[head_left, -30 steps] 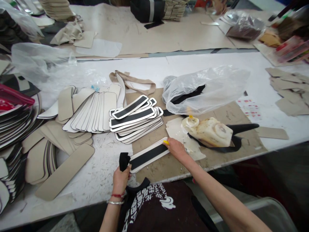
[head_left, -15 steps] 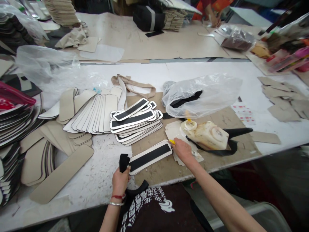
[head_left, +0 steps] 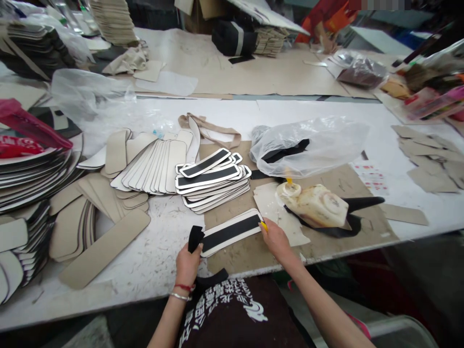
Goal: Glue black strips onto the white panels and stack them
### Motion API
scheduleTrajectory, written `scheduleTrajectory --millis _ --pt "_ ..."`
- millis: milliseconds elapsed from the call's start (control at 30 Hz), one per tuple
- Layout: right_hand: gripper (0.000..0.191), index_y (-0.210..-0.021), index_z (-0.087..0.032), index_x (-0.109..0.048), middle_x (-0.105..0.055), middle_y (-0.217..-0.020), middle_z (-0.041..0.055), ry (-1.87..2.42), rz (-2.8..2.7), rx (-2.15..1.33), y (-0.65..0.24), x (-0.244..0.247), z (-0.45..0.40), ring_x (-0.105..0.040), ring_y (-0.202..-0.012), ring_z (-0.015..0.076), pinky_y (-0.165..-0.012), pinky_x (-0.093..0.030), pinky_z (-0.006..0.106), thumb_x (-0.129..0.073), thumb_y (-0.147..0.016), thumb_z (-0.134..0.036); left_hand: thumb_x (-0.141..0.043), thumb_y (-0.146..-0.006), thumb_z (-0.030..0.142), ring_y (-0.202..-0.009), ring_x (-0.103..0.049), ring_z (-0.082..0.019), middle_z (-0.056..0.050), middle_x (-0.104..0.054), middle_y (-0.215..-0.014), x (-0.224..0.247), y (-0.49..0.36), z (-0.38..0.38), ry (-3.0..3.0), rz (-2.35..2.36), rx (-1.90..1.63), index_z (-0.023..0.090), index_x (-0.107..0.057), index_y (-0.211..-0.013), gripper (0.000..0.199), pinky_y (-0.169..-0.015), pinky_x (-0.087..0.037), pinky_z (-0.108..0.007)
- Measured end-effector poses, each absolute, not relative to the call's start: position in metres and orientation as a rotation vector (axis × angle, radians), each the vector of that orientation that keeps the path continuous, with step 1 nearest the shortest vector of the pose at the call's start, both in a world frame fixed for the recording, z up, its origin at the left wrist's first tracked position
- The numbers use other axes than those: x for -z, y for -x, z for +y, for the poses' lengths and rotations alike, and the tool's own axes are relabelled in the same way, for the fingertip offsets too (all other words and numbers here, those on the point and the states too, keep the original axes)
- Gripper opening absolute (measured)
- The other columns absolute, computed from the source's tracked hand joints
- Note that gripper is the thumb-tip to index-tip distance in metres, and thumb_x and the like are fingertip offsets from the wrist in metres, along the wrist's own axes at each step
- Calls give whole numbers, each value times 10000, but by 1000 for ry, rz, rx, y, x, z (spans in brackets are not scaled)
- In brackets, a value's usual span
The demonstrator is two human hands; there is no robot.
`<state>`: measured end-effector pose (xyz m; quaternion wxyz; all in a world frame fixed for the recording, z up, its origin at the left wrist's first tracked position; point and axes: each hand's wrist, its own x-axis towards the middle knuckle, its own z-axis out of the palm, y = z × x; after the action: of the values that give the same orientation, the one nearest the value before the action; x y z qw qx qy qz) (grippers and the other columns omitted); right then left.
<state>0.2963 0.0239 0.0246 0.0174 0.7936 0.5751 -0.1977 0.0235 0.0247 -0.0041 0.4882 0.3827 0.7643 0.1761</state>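
Note:
A white panel with a black strip along its middle (head_left: 232,232) lies on brown board near the table's front edge. My left hand (head_left: 188,263) is closed on a black strap (head_left: 195,238) at the panel's left end; part of the strap hangs below the hand. At the right end, my right hand (head_left: 276,239) is closed round a small yellow tool (head_left: 264,225), mostly hidden by the fingers. Behind the panel sits a pile of similar black-and-white pieces (head_left: 210,181). A stained glue container (head_left: 319,205) stands right of it.
Beige and white panels (head_left: 152,166) fan out at the left, beside dark-edged stacks (head_left: 32,179). A clear plastic bag (head_left: 326,145) lies behind the glue container. Scraps (head_left: 431,154) lie at far right. Across the table, a person's hand (head_left: 326,43) shows.
The view has shifted, so most things appear a little farther right. My right hand has moved slightly onto the panel's right end, the yellow tool now over its corner.

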Motion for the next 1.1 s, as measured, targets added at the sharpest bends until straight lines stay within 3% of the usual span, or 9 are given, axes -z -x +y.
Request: scheduleTrajectory --millis 233,367,467,667,900,1100 --pt "321 -1050 -188 -528 -617 -974 75 -2768 1806 756 -292 -33 16 -568 -861 202 -758 -402 295 -404 -810 -362 -588 -615 476 -424 -491 -133 2 -529 -440 0 -13 16 -849 1847 -626 125 -593 -689 359 -450 -375 -244" --pt "357 -953 -165 -568 -601 -714 25 -2989 1661 1195 -293 -47 20 -551 -637 159 -606 -416 265 -482 -728 -429 -646 -564 478 -424 -461 -108 13 -513 -450 -4 -3 14 -602 1679 -779 96 -589 -708 413 -461 -374 -246" --pt "421 -943 -143 -550 -502 -561 -37 -3074 1496 1571 -290 -58 22 -442 -464 103 -473 -363 233 -542 -671 -464 -681 -530 466 -410 -425 -85 23 -497 -444 -15 3 14 -473 1594 -778 94 -580 -675 412 -436 -343 -228" --pt "433 -904 -151 -486 -388 -479 -94 -2980 1370 2112 -278 -71 22 -327 -394 59 -393 -258 191 -602 -628 -465 -721 -513 402 -402 -367 -52 55 -447 -472 -32 8 19 -381 1546 -859 124 -508 -637 372 -405 -299 -203" --pt "338 -731 -189 -445 -384 -512 -73 -2816 1574 1965 -274 -77 28 -375 -431 73 -425 -316 189 -449 -737 -528 -723 -509 391 -408 -340 -43 57 -439 -496 -47 7 27 -388 1558 -908 126 -495 -624 369 -389 -269 -196" --pt "310 -653 -200 -412 -363 -554 -64 -2811 1738 1722 -274 -80 39 -387 -475 88 -440 -355 201 -461 -742 -493 -728 -501 378 -440 -402 -60 31 -512 -561 -56 7 37 -390 1588 -916 103 -560 -723 392 -418 -323 -205"
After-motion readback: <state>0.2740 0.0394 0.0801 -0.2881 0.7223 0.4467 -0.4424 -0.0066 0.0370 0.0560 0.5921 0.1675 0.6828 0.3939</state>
